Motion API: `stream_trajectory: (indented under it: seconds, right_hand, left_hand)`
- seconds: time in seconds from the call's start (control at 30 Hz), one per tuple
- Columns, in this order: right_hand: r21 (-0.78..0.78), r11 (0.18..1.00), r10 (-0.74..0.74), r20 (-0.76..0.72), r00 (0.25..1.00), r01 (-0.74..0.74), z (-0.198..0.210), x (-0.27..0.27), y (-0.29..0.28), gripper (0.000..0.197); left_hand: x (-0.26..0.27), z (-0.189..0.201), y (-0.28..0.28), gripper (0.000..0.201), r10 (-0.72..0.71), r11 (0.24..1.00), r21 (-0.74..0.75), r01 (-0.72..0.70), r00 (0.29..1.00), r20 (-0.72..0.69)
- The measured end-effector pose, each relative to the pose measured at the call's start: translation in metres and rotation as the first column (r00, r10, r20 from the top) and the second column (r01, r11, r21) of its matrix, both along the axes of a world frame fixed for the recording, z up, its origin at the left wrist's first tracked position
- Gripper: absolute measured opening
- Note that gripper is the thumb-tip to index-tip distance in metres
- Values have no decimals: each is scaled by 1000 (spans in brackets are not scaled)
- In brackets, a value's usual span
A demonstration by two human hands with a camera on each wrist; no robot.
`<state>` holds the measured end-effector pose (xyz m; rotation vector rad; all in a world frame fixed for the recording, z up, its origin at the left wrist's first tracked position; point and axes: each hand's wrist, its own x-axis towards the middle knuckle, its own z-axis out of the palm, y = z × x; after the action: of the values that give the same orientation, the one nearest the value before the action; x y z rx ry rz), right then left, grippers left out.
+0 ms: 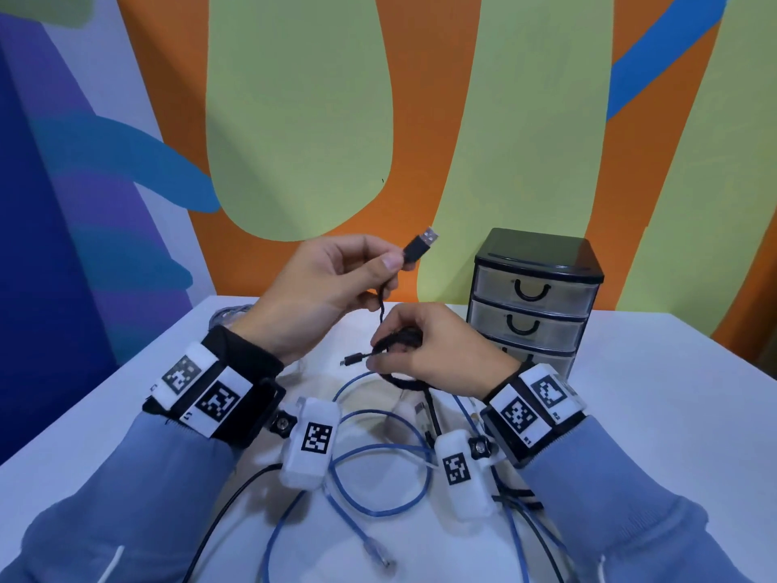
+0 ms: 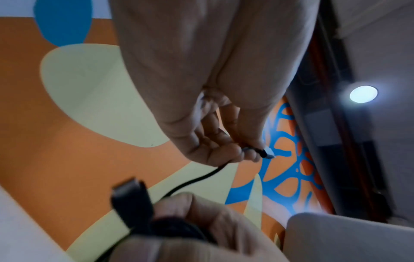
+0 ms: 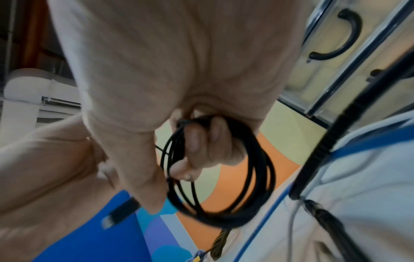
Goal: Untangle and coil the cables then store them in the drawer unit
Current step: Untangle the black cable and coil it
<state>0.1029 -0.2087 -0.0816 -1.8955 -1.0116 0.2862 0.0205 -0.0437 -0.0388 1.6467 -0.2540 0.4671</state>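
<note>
A black USB cable is held above the white table (image 1: 656,414). My left hand (image 1: 336,284) pinches its USB-A plug (image 1: 421,244) between thumb and fingers, plug tip up and to the right; in the left wrist view the plug (image 2: 266,152) pokes out past my fingertips. My right hand (image 1: 424,351) grips the wound coil of the same cable (image 1: 399,339), and the small plug (image 1: 351,360) sticks out to the left. The right wrist view shows the coil (image 3: 246,177) looped round my curled fingers. A short stretch of cable runs between both hands.
A black drawer unit (image 1: 534,305) with three clear drawers, all closed, stands at the back right of the table. Blue network cables (image 1: 378,460) and another black cable (image 1: 227,507) lie tangled on the table under my wrists. A pale cable (image 1: 229,315) lies behind my left wrist.
</note>
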Motion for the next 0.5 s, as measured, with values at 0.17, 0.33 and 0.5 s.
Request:
stream_trajectory:
  seconds: [0.17, 0.33, 0.5]
  right_hand:
    - [5, 1000, -8, -45, 999, 8, 1, -1, -1, 39]
    - [104, 993, 69, -86, 994, -60, 0, -1, 2, 20]
    - [262, 964, 96, -221, 971, -35, -1, 1, 5, 25]
  left_hand:
    - [-4, 2, -2, 17, 10, 999, -39, -8, 998, 55]
    - [-6, 4, -5, 18, 17, 998, -57, -12, 995, 96]
    - [5, -2, -2, 50, 162, 986, 47, -162, 987, 21]
